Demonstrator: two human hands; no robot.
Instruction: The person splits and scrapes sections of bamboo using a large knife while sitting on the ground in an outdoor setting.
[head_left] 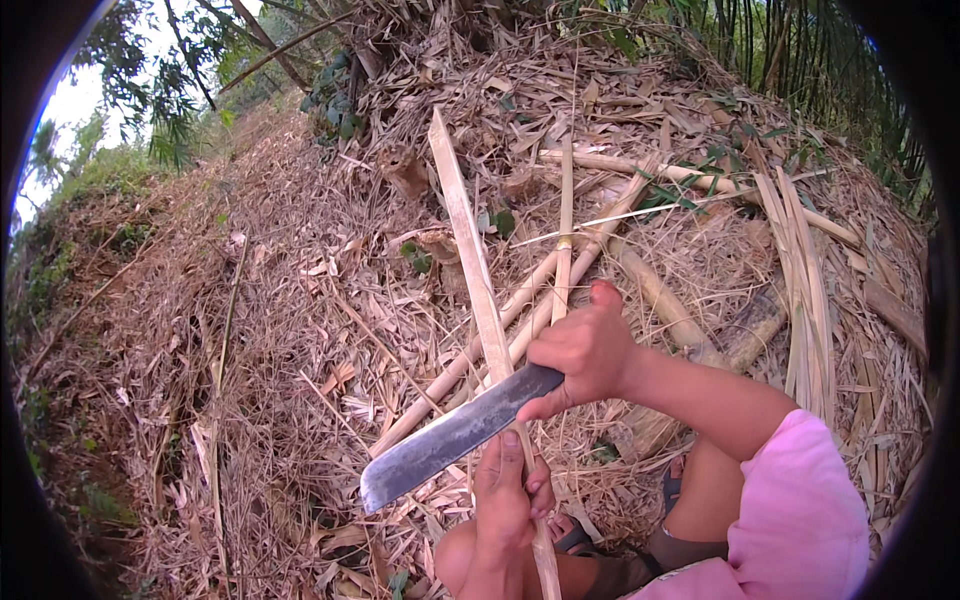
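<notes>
My right hand (585, 348) is closed around the handle end of a machete, its thumb along the near side. The machete's broad dark blade (450, 435) slants down to the left and ends in a blunt, squared tip. Under the blade passes a long pale bamboo strip (465, 230), its pointed far end raised away from me. Just below the blade, my left hand (508, 495) grips this strip, and its narrower near end runs down past my leg. The machete's handle is mostly hidden in my right fist.
Cut bamboo poles (670, 305) lie crossed on the leaf-littered slope ahead. A bundle of split strips (800, 280) is at the right. Short cut stumps (405, 172) stick up beyond the blade. Bamboo stems (790, 50) grow at the far right. My sandalled feet are just below my hands.
</notes>
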